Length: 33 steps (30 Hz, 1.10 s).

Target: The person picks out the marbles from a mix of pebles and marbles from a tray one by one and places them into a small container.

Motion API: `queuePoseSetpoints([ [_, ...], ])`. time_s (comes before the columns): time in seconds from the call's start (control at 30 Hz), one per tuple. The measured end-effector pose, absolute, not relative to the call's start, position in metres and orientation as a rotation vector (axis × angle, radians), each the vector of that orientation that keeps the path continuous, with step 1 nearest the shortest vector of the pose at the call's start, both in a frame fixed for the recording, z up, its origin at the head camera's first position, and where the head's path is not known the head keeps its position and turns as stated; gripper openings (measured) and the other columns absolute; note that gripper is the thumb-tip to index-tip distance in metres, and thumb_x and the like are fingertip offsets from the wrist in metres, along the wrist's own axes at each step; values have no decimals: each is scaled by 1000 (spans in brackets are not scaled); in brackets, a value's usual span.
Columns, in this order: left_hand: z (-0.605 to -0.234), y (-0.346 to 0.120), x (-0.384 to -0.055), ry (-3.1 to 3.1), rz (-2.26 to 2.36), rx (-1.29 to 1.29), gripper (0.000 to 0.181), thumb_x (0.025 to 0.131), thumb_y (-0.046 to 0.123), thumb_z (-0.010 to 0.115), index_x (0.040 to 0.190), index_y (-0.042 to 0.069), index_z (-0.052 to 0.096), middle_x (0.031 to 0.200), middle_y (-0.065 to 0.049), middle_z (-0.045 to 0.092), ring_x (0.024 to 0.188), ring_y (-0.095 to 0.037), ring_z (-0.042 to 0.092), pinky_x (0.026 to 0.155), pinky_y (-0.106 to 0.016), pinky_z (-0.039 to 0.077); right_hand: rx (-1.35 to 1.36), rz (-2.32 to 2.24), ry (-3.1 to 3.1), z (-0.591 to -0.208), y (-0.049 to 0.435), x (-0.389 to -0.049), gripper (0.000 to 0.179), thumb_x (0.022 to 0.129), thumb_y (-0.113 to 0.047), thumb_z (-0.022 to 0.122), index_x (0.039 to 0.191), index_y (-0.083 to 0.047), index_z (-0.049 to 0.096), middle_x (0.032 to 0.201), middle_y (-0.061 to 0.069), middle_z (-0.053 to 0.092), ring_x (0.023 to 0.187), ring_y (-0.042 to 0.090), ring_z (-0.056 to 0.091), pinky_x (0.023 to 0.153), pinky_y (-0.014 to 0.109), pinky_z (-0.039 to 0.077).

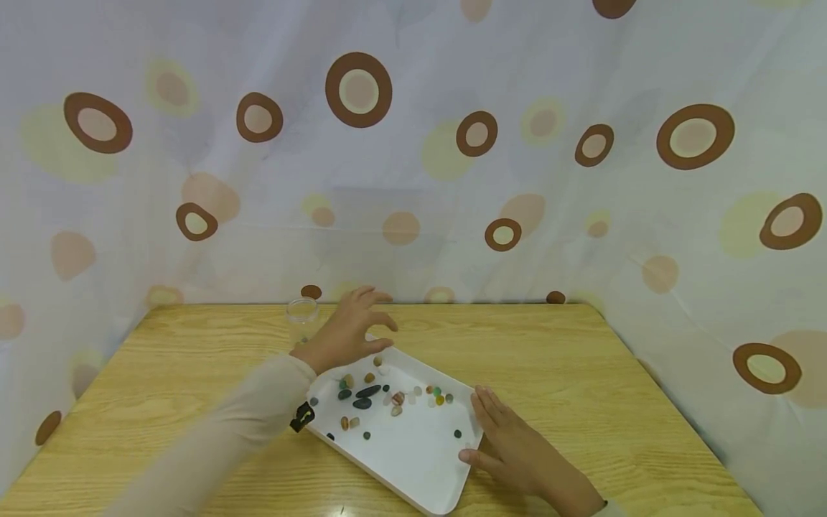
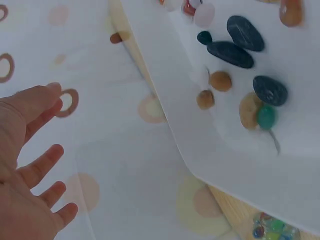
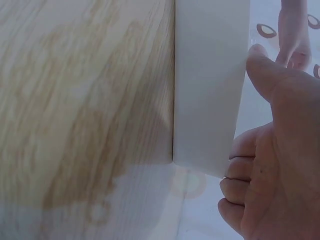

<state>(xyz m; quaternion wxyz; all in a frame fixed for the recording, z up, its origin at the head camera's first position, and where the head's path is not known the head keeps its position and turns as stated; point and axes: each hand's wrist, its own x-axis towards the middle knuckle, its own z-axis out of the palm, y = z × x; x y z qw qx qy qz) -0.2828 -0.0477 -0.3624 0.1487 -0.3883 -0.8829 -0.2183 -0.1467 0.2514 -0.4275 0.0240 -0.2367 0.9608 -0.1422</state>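
You are looking down at a light wooden table (image 1: 194,373) with a visible grain, backed by a curtain. A white rectangular tray (image 1: 413,459) lies directly on it near the front middle, turned at an angle to the table edges. A small clear container (image 1: 302,310), possibly a jar, stands on the table near the back edge, just left of centre, beyond the tray's far corner.

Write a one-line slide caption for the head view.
Left hand hovers open over a white tray of mixed stones while the right hand rests at its edge.
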Motion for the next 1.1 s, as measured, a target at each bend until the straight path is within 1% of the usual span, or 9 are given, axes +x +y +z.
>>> queuePoseSetpoints([
  [0.07,-364,-36,-281,-2568,-593,-1181,16,84,23,75,99,19,73,138,-11,49,138,-38,29,111,-59,25,-727,-435,2974,-428,252,-147,88,94,-59,44,148,7,21,156,24,17,144,38,16,114,53,21],
  [0.2,-374,-15,-282,-2574,-489,-1300,19,83,26,76,101,20,74,139,-10,49,138,-37,30,110,-58,28,-722,-420,2978,-429,252,-147,89,94,-60,43,149,7,21,156,23,17,144,38,16,114,53,21],
  [0.3,-381,-3,-283,-2593,-441,-1359,19,83,26,76,101,20,74,140,-9,48,139,-37,28,111,-57,27,-728,-407,2984,-429,252,-147,89,93,-61,43,148,7,22,156,23,18,144,38,17,113,54,22],
  [0.4,-386,8,-283,-2643,-393,-1377,19,84,28,75,102,22,74,142,-6,46,142,-34,24,113,-55,24,-739,-397,2986,-427,251,-147,89,93,-61,43,147,8,23,155,24,19,144,39,18,113,54,22],
  [0.53,-393,20,-282,-2671,-285,-1403,18,84,31,75,101,27,74,143,-1,45,144,-31,21,114,-52,24,-741,-395,2980,-427,252,-148,90,93,-61,42,147,8,23,155,24,19,144,38,17,113,54,21],
  [0.67,-399,31,-277,-2694,-181,-1432,18,84,31,74,102,30,73,144,2,43,144,-29,19,115,-48,23,-733,-401,2978,-427,253,-149,90,93,-62,42,148,7,24,155,23,20,144,38,18,113,54,22],
  [0.83,-405,39,-273,-2710,-99,-1423,17,85,29,74,102,30,74,143,3,44,144,-29,21,116,-45,24,-730,-405,2977,-428,253,-149,90,93,-62,42,148,7,24,155,23,20,144,38,18,113,55,22],
  [1.1,-418,42,-276,-2744,-83,-1397,14,86,29,73,100,30,74,142,4,47,143,-28,24,116,-44,24,-721,-420,2971,-429,253,-149,90,93,-63,42,148,7,23,155,23,19,144,38,17,113,54,21],
])
